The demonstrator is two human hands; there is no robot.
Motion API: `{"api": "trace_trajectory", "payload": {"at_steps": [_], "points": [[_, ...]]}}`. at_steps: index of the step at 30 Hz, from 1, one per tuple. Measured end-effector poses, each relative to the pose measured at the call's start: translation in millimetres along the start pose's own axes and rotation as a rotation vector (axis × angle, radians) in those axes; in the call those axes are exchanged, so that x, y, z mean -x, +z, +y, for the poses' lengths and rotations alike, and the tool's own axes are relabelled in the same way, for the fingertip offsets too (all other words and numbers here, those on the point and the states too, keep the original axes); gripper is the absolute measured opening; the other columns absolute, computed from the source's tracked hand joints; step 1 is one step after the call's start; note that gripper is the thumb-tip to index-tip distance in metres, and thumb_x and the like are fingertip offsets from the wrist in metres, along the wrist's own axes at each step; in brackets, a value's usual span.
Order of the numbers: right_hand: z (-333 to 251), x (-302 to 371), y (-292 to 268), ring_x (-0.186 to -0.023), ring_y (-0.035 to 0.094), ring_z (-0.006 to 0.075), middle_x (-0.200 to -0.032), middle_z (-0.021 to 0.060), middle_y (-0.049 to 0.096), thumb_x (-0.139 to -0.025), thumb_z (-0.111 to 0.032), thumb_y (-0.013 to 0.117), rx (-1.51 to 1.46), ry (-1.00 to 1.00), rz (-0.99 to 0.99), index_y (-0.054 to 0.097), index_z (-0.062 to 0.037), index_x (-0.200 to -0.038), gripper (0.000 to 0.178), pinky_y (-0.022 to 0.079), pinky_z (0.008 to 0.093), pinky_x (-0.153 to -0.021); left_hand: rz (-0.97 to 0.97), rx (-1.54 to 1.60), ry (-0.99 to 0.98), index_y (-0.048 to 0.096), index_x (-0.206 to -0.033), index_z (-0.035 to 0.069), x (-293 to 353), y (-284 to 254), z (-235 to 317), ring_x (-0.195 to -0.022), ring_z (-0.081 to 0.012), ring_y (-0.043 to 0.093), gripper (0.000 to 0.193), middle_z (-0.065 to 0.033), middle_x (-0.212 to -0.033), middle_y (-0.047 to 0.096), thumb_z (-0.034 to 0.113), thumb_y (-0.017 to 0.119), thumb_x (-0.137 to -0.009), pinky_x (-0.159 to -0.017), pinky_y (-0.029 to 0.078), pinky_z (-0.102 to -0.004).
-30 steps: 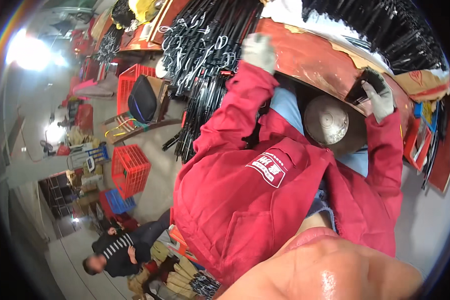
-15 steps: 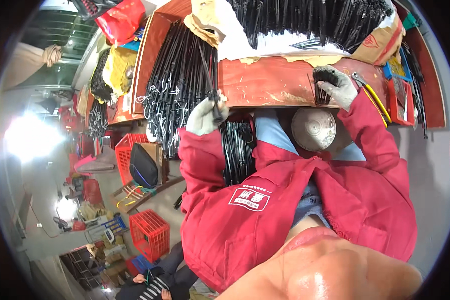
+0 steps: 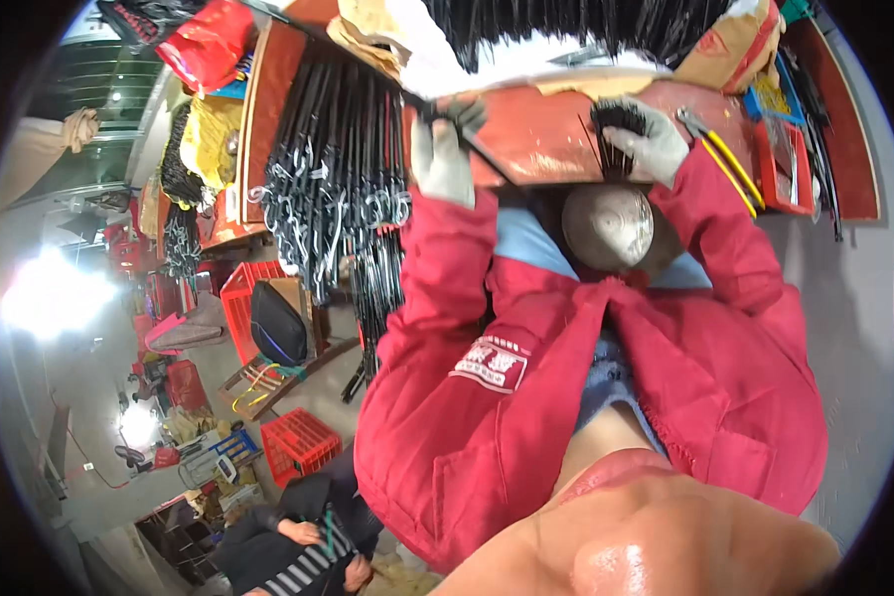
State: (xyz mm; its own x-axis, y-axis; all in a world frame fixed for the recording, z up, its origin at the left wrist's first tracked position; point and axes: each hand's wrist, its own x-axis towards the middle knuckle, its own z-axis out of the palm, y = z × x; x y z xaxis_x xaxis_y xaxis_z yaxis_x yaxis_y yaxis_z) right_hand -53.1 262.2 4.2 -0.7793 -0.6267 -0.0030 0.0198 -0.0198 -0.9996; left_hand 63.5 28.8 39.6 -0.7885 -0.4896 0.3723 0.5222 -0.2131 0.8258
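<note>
I wear a red jacket and grey work gloves. My left hand (image 3: pixel 443 151) grips a thin black rod (image 3: pixel 487 159) that slants across the front edge of the red workbench (image 3: pixel 551 139). My right hand (image 3: pixel 638 137) is closed around a bundle of short black rods (image 3: pixel 614 121) standing on the bench top. A round metal bowl (image 3: pixel 608 226) sits just below the bench edge, between my arms. Yellow-handled pliers (image 3: pixel 717 149) lie right of my right hand.
Long black rods with hooked ends (image 3: pixel 340 189) hang in a thick bunch left of my left arm. More black rods (image 3: pixel 586 25) pile at the bench's back. Red plastic crates (image 3: pixel 303 442) stand on the floor at left. Another person (image 3: pixel 288 546) crouches at the lower left.
The view has tilted so the bench sits higher and closer. My left hand has moved from the hanging rods to the bench edge with one rod. My right hand stays on the bundle.
</note>
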Motion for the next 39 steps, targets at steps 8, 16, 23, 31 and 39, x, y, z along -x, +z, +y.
{"api": "trace_trajectory", "payload": {"at_steps": [8, 16, 23, 31, 39], "points": [[-15.2, 3.7, 0.1, -0.082, 0.056, 0.0101, -0.094, 0.0042, 0.063, -0.078, 0.002, 0.056, -0.037, -0.119, -0.008, 0.058, -0.0017, -0.104, 0.027, 0.044, 0.0197, -0.076, -0.362, 0.518, -0.308, 0.038, -0.121, 0.010, -54.9, 35.5, -45.1, -0.067, -0.0156, 0.055, 0.045, -0.0087, -0.081, 0.058, 0.027, 0.059, -0.085, -0.066, 0.046, -0.0247], [-9.3, 6.2, 1.4, -0.080, 0.055, 0.0131, -0.095, 0.0046, 0.062, -0.079, -0.007, 0.055, 0.099, 0.082, 0.004, 0.057, -0.0040, -0.108, 0.029, 0.044, 0.0242, -0.072, -0.294, 0.233, -0.152, 0.038, -0.127, 0.006, -20.5, 84.7, -80.8, -0.075, -0.0111, 0.052, 0.052, -0.0081, -0.100, 0.054, 0.014, 0.062, -0.082, -0.070, 0.042, -0.0190], [-4.7, 3.8, 6.1, -0.082, 0.054, 0.0109, -0.094, 0.0033, 0.061, -0.081, -0.003, 0.055, 0.119, 0.011, 0.025, 0.058, -0.0030, -0.104, 0.023, 0.043, 0.0213, -0.074, -0.344, 0.412, -0.257, 0.040, -0.126, 0.004, -11.4, 77.8, -80.7, -0.082, -0.0128, 0.052, 0.053, -0.0099, -0.107, 0.053, 0.005, 0.063, -0.079, -0.078, 0.042, -0.0219], [4.5, -4.0, 7.5, -0.082, 0.053, 0.0114, -0.094, 0.0039, 0.060, -0.081, -0.004, 0.054, 0.104, 0.042, 0.052, 0.054, -0.0030, -0.108, 0.027, 0.043, 0.0220, -0.074, -0.327, 0.261, -0.246, 0.039, -0.126, 0.002, -13.1, 73.3, -84.3, -0.089, -0.0172, 0.054, 0.049, -0.0123, -0.107, 0.054, 0.003, 0.058, -0.081, -0.083, 0.043, -0.0250], [-14.6, 10.3, 18.0, -0.082, 0.058, 0.0213, -0.095, 0.0099, 0.062, -0.080, -0.016, 0.055, 0.385, 0.024, 0.166, 0.055, -0.0061, -0.108, 0.031, 0.045, 0.0296, -0.072, -0.384, 0.126, -0.237, 0.044, -0.121, 0.002, -12.7, 77.5, -70.1, -0.096, -0.0186, 0.054, 0.043, -0.0132, -0.108, 0.056, 0.010, 0.060, -0.082, -0.088, 0.041, -0.0266]]}}
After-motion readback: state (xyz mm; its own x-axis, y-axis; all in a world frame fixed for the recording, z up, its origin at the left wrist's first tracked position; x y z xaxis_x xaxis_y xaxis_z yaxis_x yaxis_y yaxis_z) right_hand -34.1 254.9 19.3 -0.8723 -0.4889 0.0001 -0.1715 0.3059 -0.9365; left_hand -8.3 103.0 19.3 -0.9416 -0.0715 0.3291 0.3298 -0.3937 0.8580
